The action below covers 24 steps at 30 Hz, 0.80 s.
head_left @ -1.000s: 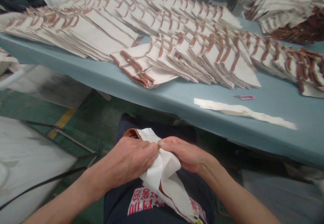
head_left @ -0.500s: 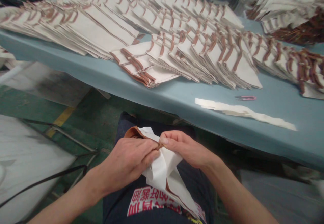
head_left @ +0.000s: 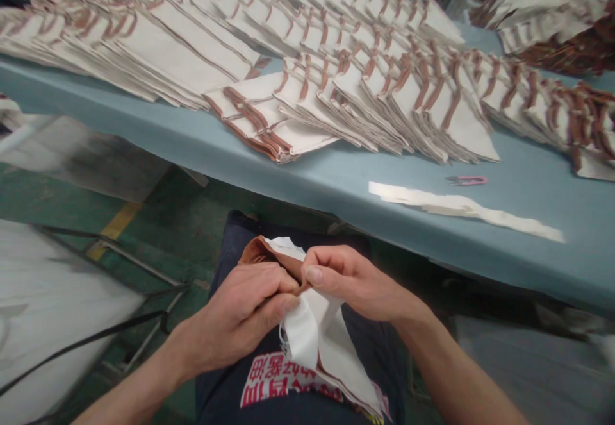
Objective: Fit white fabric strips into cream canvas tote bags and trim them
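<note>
A white fabric piece with brown trim (head_left: 331,332) hangs over my lap, gathered between both hands. My left hand (head_left: 250,300) is closed, its thumb and fingers pinching the brown edge. Close beside it, my right hand (head_left: 346,277) pinches the same edge between thumb and bent index finger. The brown inner side shows behind the left fingers, and a white strip curls down below them with loose threads at its side. The exact spot under the fingertips is hidden.
A blue-covered table (head_left: 331,184) runs across in front, bearing rows of stacked white pieces with brown edging (head_left: 365,101). Pink-handled thread snips (head_left: 468,181) and a pile of white strips (head_left: 461,208) lie near its front edge. A metal-framed white container (head_left: 52,322) stands at left.
Both hands keep hold of the fabric and have shifted slightly. The brown inner side opens wider, the white strip below hangs lower, and loose threads now show.
</note>
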{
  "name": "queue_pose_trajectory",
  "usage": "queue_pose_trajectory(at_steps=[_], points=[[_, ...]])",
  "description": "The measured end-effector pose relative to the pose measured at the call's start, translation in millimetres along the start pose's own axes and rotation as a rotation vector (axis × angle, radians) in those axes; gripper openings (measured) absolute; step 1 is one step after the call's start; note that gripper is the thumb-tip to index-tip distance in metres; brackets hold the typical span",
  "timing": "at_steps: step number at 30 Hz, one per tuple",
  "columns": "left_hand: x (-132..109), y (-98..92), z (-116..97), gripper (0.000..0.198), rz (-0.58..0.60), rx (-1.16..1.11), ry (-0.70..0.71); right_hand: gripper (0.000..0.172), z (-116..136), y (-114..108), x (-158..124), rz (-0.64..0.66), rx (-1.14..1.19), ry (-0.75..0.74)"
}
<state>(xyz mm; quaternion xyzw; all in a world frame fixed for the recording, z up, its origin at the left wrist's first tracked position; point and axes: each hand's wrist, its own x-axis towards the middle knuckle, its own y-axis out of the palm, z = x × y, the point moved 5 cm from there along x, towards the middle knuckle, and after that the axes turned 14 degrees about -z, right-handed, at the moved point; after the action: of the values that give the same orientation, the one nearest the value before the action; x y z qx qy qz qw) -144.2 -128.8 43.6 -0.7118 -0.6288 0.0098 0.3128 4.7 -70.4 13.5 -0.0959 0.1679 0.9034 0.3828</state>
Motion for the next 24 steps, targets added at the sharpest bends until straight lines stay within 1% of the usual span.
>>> queue_pose_trajectory(at_steps=[3,7,10,12,14,16,18,20,24], points=[[-2,0.1,-1,0.024,-0.012,0.067,0.028,0.054,1,2,-3,0.001,-0.060,-0.006],[-3,0.5,-3,0.023,-0.016,0.141,0.066,0.057,13,5,-7,-0.055,-0.286,-0.102],[-1,0.1,-6,0.029,-0.024,0.180,0.088,0.050,22,7,-8,-0.098,-0.484,-0.192],[1,-0.5,-8,0.035,-0.037,0.212,0.088,0.046,27,8,-8,-0.105,-0.575,-0.251],[2,-1.0,-8,0.038,-0.055,0.220,0.079,0.042,29,10,-7,-0.085,-0.609,-0.296],[3,-1.0,-7,0.037,-0.073,0.183,0.054,0.038,29,11,-7,-0.059,-0.604,-0.342],[2,-0.3,-5,0.033,-0.086,0.113,0.010,0.034,29,13,-8,-0.056,-0.575,-0.421],[0,1.2,-1,0.029,-0.093,0.027,-0.071,0.031,29,15,-9,-0.090,-0.558,-0.537],[-5,7.0,10,0.027,-0.077,-0.225,-0.351,0.028,26,20,-13,-0.228,-0.568,-0.776]])
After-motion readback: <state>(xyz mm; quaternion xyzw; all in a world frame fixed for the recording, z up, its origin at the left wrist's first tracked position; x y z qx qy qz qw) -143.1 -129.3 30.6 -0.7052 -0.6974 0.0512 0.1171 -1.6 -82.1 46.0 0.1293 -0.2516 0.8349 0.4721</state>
